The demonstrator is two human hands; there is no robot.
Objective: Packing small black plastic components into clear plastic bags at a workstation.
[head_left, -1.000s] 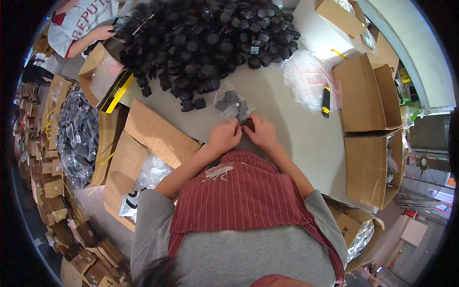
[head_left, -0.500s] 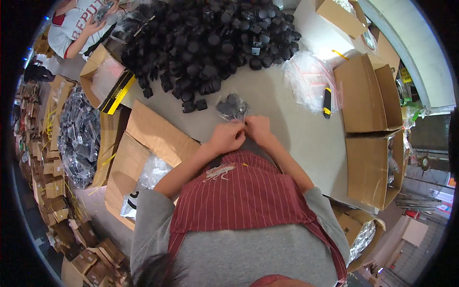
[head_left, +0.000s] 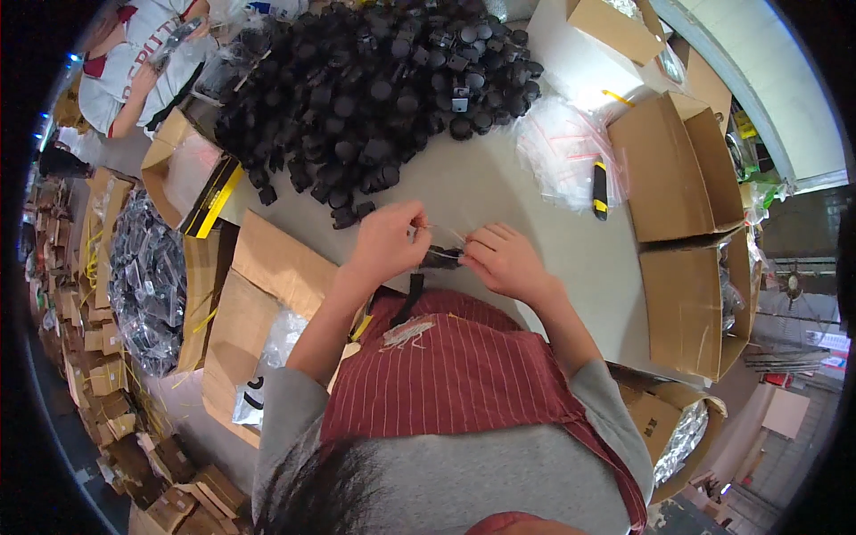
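My left hand (head_left: 390, 239) is closed in a pinch at the end of a thin, pale edge that looks like the rim of a small clear plastic bag (head_left: 453, 235). Facing it, my right hand (head_left: 506, 259) has its fingers pressed together on the other side of that rim. A small black part (head_left: 440, 258) shows between the hands, touching the right fingertips; its shape is mostly hidden. Below my left hand a short black strap (head_left: 412, 296) hangs in front of the striped apron. Beyond both hands lies a large pile of black plastic parts (head_left: 357, 107).
Clear bags with red stripes (head_left: 566, 147) lie to the right under a black and yellow utility knife (head_left: 599, 190). Open cartons (head_left: 664, 169) line the right edge. At left are a small carton (head_left: 178, 169), a box of bagged parts (head_left: 147, 276) and another person (head_left: 138, 67).
My hands, together before, have moved apart. The bagged black part that lay just beyond my fingers is no longer there; a black part now shows between my hands, and a black strap hangs below.
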